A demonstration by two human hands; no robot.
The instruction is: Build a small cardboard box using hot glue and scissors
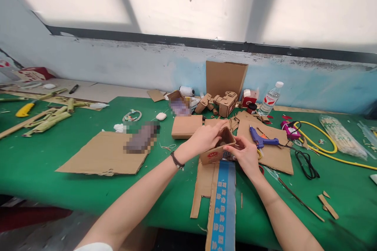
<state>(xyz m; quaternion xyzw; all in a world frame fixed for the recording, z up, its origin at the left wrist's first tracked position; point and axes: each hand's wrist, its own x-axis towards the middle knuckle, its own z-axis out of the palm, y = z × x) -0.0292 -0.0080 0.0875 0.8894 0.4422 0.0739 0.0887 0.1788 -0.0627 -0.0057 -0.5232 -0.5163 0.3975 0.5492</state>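
In the head view, a small open-topped cardboard box (214,155) with a red mark on its front is held between both hands. My left hand (203,140) grips its left and far side, with some fingers at the opening. At the right corner, my right hand (245,156) pinches the wall between thumb and fingers. Below the box lies a cardboard strip (226,208) with a blue printed band, reaching past the table's front edge. A notched cardboard piece (203,186) lies beside it. A closed cardboard block (187,126) sits behind my left hand.
A blue glue gun (262,139) rests on a cardboard sheet (277,160) at right, its black cord (306,166) coiled nearby. Behind stand cardboard camera-like models (227,104) and a water bottle (270,100). Another cardboard sheet (100,155) and a yellow-handled tool (25,110) lie left.
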